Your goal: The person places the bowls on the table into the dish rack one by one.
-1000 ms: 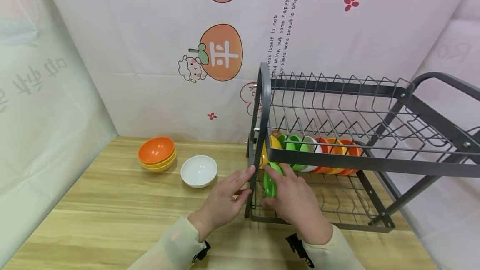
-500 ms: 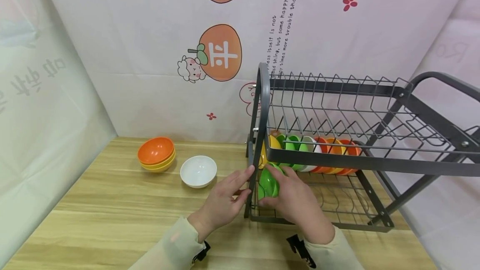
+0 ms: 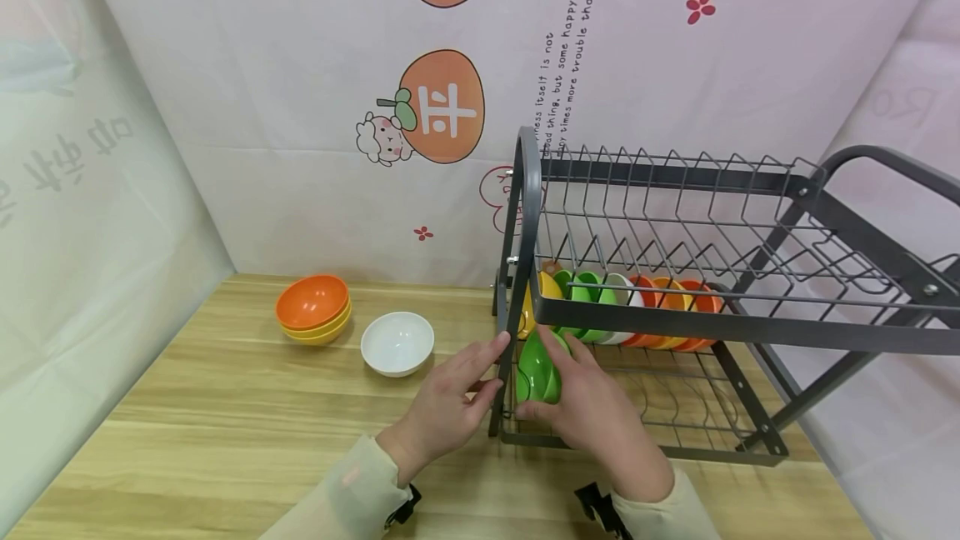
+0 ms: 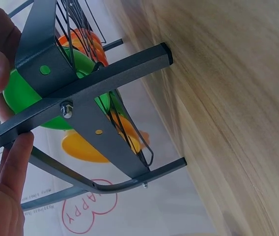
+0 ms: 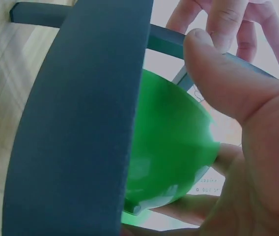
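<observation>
A green bowl point(image 3: 536, 372) stands tilted on its side at the left front of the dark dish rack's point(image 3: 645, 323) lower tier. My right hand point(image 3: 596, 411) is around this bowl from the right. In the right wrist view its thumb is apart from the green bowl point(image 5: 171, 142), while its other fingers lie along the far rim. My left hand point(image 3: 447, 400) holds the rack's front left post between thumb and fingers. The left wrist view shows the post point(image 4: 36, 115) between those fingers, with the green bowl point(image 4: 21, 93) behind the frame.
Yellow, green, white and orange bowls point(image 3: 675, 307) stand in a row at the back of the lower tier. Left of the rack are a white bowl point(image 3: 397, 344) and an orange bowl point(image 3: 311, 302) stacked on yellow ones. The upper wire tier point(image 3: 675, 215) overhangs the work.
The green bowl has turned and leaned left, showing more of its inside. My right thumb and fingers have loosened from it and shifted slightly right. The left hand stays on the post.
</observation>
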`<state>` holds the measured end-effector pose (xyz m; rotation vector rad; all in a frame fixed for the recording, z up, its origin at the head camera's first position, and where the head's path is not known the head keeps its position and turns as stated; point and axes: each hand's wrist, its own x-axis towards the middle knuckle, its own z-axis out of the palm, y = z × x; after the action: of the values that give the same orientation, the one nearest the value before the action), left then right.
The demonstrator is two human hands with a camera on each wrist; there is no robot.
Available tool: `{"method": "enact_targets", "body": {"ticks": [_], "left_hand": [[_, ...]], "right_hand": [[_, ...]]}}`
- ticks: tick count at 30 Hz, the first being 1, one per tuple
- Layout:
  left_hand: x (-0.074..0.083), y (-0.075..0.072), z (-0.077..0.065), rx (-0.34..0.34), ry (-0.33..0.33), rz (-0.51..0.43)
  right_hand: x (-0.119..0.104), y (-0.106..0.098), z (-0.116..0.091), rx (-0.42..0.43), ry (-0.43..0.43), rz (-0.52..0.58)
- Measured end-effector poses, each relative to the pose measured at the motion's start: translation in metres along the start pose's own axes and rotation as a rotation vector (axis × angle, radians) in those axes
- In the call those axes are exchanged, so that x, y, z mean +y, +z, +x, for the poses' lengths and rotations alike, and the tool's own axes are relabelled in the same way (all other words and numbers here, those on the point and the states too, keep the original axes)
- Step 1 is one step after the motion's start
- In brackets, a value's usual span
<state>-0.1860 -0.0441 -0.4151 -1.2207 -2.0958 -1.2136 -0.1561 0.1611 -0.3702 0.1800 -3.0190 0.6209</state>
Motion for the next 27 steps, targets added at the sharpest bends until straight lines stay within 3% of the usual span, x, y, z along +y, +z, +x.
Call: {"method": "enact_targets", "body": {"ticks": [6,11,17,19,24,27], "left_hand": [[-0.001,0.001,0.0,0.013,0.025,0.028],[-0.002,0.001,0.0,0.02,0.049,0.045],[0.0,0.0,0.0,0.014,0.046,0.069],[0.0,0.0,0.0,0.007,0.037,0.031],[0.0,-0.002,-0.003,0.018,0.049,-0.114],[-0.001,-0.008,-0.003,0.08,0.031,-0.116]], "right_hand": [[0.001,-0.004,-0.006,0.02,-0.045,0.03],[-0.005,-0.014,-0.012,0.185,-0.122,0.081],[-0.013,-0.017,-0.018,0.408,-0.366,0.223],[-0.015,-0.015,-0.016,0.46,-0.457,0.269],[-0.025,-0.006,-0.009,0.481,-0.585,0.399],[-0.03,-0.001,-0.005,0.451,-0.616,0.482]]}}
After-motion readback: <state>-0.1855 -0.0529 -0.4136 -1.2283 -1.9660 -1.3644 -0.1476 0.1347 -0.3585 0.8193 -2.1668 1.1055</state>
